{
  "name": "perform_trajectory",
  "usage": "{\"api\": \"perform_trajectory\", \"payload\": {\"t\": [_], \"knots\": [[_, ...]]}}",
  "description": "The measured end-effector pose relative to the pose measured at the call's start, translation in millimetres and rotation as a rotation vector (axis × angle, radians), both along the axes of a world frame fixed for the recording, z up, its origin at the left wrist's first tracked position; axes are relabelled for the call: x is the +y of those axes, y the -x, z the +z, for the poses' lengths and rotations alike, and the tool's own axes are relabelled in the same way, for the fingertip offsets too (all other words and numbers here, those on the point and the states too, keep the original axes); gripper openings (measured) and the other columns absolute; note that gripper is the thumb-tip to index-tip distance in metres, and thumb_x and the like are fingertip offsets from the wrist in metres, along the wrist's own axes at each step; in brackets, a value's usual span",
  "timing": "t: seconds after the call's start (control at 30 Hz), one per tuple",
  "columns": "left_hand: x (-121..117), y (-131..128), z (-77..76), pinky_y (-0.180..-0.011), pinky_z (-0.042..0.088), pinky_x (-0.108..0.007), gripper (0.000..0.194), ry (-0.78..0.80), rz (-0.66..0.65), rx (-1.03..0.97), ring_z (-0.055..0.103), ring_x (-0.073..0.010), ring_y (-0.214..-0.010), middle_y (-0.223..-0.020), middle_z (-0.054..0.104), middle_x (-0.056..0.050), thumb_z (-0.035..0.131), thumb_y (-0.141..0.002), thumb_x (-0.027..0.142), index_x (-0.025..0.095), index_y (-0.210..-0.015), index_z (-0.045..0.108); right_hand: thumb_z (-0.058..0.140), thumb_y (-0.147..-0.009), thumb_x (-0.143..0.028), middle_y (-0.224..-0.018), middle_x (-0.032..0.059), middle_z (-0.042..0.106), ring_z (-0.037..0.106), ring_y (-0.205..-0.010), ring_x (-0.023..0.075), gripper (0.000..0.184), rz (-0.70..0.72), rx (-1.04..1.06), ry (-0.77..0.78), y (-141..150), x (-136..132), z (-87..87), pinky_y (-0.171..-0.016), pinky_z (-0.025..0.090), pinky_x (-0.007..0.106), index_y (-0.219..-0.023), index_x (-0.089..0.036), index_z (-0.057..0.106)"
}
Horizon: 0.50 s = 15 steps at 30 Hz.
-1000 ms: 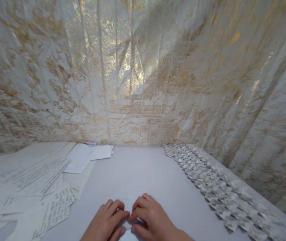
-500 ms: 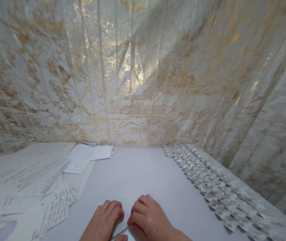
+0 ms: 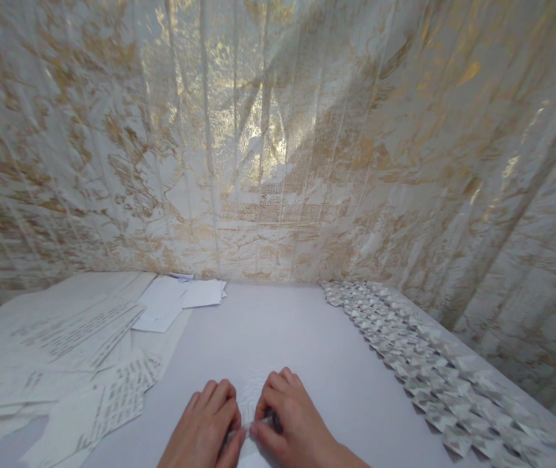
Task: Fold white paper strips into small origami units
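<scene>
At the bottom middle, both hands are close together over the table, fingers curled. My left hand (image 3: 206,422) pinches the left side of a small piece of paper (image 3: 249,448), its thumb drawn in near the index finger. Opposite it, my right hand (image 3: 291,416) has thumb and fingertips closed on the paper's right side. Most of the paper is hidden by the fingers, so its folded shape cannot be made out.
Printed sheets of paper (image 3: 117,403) overlap along the table's left side, with blank white slips (image 3: 158,305) behind them. Rows of small folded paper pieces (image 3: 419,357) line the right side of the white table (image 3: 268,331). A gold-patterned curtain (image 3: 278,214) hangs at the back.
Both thumbs have come up to the paper between the hands, and the fingertips now sit closer together. The whole view has shifted slightly, with the table things appearing further right.
</scene>
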<state>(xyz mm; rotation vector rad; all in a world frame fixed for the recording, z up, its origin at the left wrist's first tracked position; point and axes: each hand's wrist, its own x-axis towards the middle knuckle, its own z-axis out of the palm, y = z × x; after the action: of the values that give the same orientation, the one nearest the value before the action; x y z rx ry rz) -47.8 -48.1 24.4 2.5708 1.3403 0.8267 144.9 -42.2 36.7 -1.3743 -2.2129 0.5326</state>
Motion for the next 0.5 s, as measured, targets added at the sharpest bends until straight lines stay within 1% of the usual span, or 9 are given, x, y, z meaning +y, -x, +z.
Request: {"api": "perform_trajectory", "payload": {"t": [0.1,0.17,0.23,0.3,0.37,0.43,0.5], "knots": [[-1.4,-1.1,-0.1,-0.077,0.045,-0.039,0.008,-0.009,0.021,-0.007,0.059,-0.0249,-0.087,-0.090,0.063,-0.003,0.057,-0.087,0.015,0.023,-0.085,0.059,0.080,-0.076,-0.012,-0.092,0.0023,0.064,0.055,-0.096,0.0225,0.016,-0.032,0.018,0.027,3.7,-0.3,1.6,-0.091,0.037,0.037,-0.077,-0.019,0.065],[-1.5,0.8,-1.0,-0.077,0.045,-0.038,0.008,-0.008,0.012,-0.020,0.059,-0.0245,-0.087,-0.092,0.064,-0.002,0.057,-0.088,0.017,0.024,-0.092,0.060,0.080,-0.076,-0.013,-0.094,0.0023,0.064,0.054,-0.097,0.0232,0.017,-0.041,0.023,0.036,5.3,-0.6,2.2,-0.092,0.037,0.038,-0.080,-0.019,0.065],[-0.9,3.4,-2.3,-0.081,0.046,-0.038,0.016,-0.006,-0.017,-0.026,0.059,-0.0249,-0.092,-0.100,0.066,-0.002,0.058,-0.090,0.020,0.026,-0.103,0.061,0.080,-0.075,-0.012,-0.097,0.0023,0.063,0.053,-0.099,0.0236,0.022,-0.041,0.035,0.050,5.2,-0.9,3.9,-0.094,0.037,0.039,-0.086,-0.020,0.064],[0.0,5.5,-3.3,-0.085,0.047,-0.038,0.025,0.011,-0.034,-0.023,0.060,-0.0252,-0.097,-0.107,0.067,-0.003,0.057,-0.091,0.022,0.030,-0.114,0.061,0.078,-0.073,-0.010,-0.100,0.0020,0.063,0.053,-0.101,0.0237,0.027,-0.033,0.054,0.085,2.4,-0.9,7.4,-0.099,0.035,0.041,-0.091,-0.021,0.062],[0.9,6.7,-3.4,-0.086,0.047,-0.038,0.031,0.054,-0.037,-0.017,0.060,-0.0249,-0.097,-0.108,0.067,-0.003,0.056,-0.092,0.023,0.032,-0.121,0.061,0.071,-0.072,-0.003,-0.103,0.0011,0.063,0.054,-0.104,0.0227,0.031,0.000,0.085,0.143,-3.1,-0.6,12.0,-0.107,0.030,0.044,-0.095,-0.022,0.060],[1.9,7.6,-2.5,-0.087,0.047,-0.038,0.034,0.103,-0.041,-0.015,0.060,-0.0248,-0.098,-0.109,0.066,-0.003,0.057,-0.091,0.023,0.033,-0.123,0.061,0.062,-0.069,0.003,-0.104,0.0002,0.062,0.055,-0.107,0.0214,0.038,0.034,0.115,0.189,-10.1,0.1,16.1,-0.112,0.024,0.046,-0.097,-0.023,0.059],[3.1,8.7,-1.2,-0.088,0.046,-0.039,0.035,0.141,-0.057,-0.023,0.059,-0.0250,-0.101,-0.111,0.065,-0.003,0.058,-0.090,0.020,0.034,-0.122,0.063,0.055,-0.064,0.005,-0.103,0.0007,0.061,0.054,-0.108,0.0214,0.043,0.044,0.134,0.201,-16.8,1.2,17.8,-0.113,0.024,0.045,-0.097,-0.023,0.059]]}}
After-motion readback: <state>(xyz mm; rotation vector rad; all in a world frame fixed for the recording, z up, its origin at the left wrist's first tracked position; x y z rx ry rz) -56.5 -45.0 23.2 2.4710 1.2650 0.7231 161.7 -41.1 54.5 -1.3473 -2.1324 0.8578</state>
